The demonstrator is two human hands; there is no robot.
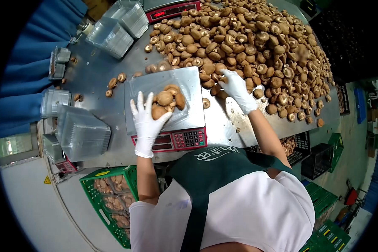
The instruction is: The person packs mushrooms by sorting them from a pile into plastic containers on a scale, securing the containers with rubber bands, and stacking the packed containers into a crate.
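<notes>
My left hand (146,122), in a white glove, has its fingers spread over the near left side of a clear tray (184,84) on the scale's steel plate (193,119). Several brown mushrooms (165,98) lie in that tray, touching my left fingers. The scale's red front with its keypad (189,138) faces my body. My right hand (237,89), also gloved, reaches to the near edge of a large mushroom pile (256,42). Its fingertips are at a mushroom there; whether they grip it is hard to make out.
Stacks of clear trays (84,132) stand at the left table edge, with more trays (110,37) at the back left. Another red scale (174,11) is at the back. A green crate (109,201) with packed trays sits below left. Loose mushrooms (112,82) lie left of the scale.
</notes>
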